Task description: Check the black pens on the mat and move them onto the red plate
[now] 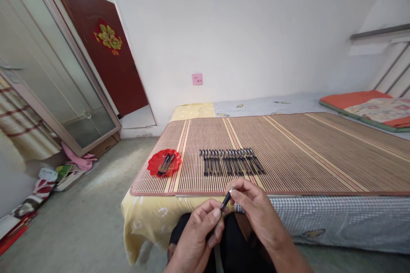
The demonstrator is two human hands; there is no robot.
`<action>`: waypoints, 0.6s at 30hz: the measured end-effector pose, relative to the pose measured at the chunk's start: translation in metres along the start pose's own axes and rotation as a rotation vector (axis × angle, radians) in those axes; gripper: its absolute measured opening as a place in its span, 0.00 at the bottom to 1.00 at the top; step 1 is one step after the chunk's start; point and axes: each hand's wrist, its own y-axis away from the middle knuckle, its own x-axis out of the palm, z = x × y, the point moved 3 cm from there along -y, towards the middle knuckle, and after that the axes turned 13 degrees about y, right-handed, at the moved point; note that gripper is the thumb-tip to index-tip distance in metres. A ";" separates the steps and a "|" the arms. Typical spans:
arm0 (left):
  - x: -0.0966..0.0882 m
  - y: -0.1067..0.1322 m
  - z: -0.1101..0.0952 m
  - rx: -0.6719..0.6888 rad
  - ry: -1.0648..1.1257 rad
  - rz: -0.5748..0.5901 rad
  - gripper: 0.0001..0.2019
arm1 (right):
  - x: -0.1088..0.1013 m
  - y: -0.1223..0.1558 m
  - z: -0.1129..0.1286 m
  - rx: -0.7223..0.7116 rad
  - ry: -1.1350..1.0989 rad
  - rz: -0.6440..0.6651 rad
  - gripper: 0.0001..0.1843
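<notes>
Both my hands hold one black pen [226,199] over my lap, just in front of the bed's near edge. My left hand [198,234] is closed round the pen's lower barrel. My right hand [253,204] pinches its upper end, where a silvery tip shows. Beyond them, a row of several black pens [231,162] lies side by side on the striped bamboo mat [304,153]. To the left of that row, a red plate [164,162] on the mat holds a few more pens.
The bed has a yellow sheet [150,217] hanging at its near corner and a checked side. An orange cushion [368,104] lies at the far right. A dark red door [105,47], a glass panel and floor clutter [48,183] are on the left.
</notes>
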 end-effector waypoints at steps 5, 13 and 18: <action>-0.004 -0.001 0.002 -0.012 0.073 -0.009 0.14 | 0.000 -0.001 -0.002 0.075 -0.128 0.011 0.22; -0.001 -0.002 0.004 -0.024 -0.009 -0.010 0.16 | -0.001 -0.005 -0.006 0.042 -0.087 -0.069 0.14; -0.003 -0.003 0.005 -0.030 0.002 -0.021 0.17 | -0.001 -0.003 -0.010 0.122 -0.112 -0.011 0.21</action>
